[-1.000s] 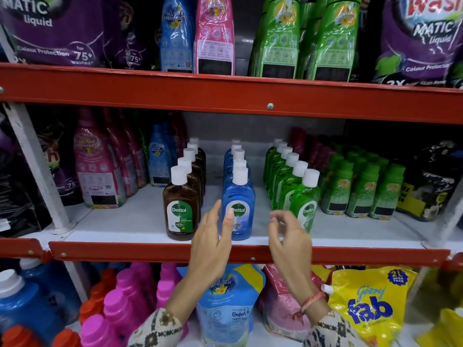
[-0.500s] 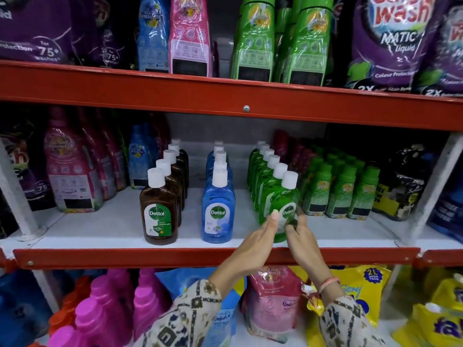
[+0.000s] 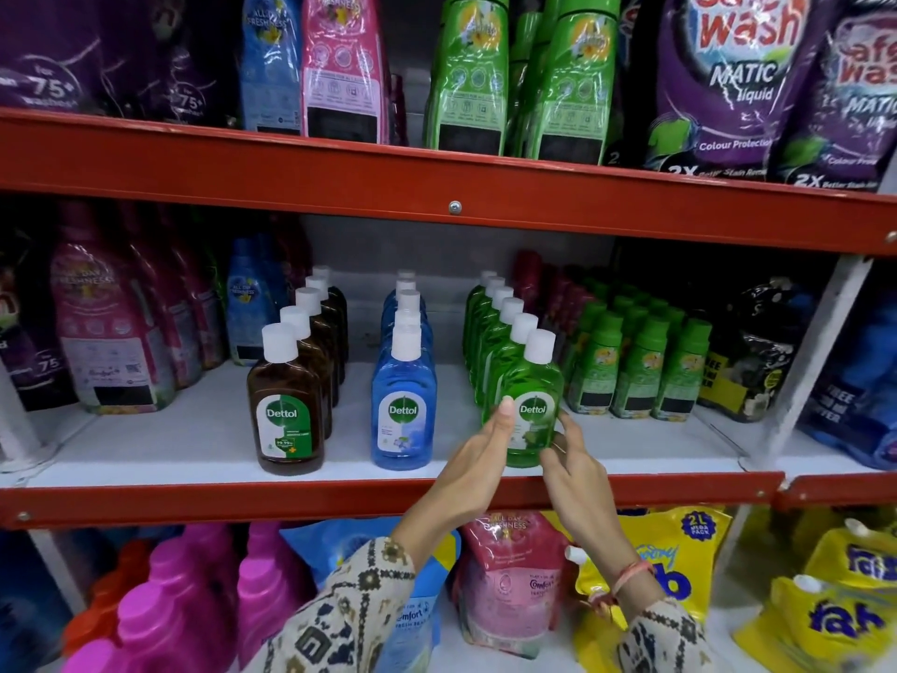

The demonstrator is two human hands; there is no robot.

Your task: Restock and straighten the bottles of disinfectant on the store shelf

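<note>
On the white middle shelf (image 3: 145, 429) with its red metal lip, a brown plastic Dettol bottle (image 3: 286, 410) and a blue Dettol bottle (image 3: 404, 405) are heading their rows. Right of them, the left hand (image 3: 478, 459) and right hand (image 3: 573, 466) are clasping the front green white-capped Dettol bottle (image 3: 531, 395) from either side, fingers pressing its lower half as it is standing at the shelf's front edge.

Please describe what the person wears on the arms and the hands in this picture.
Both arms have long sleeves of cream fabric with a dark brown and tan geometric print, the left sleeve and the right sleeve. The right wrist carries a thin pink-orange thread band. The left hand and right hand are bare, without gloves; no rings show.
</note>
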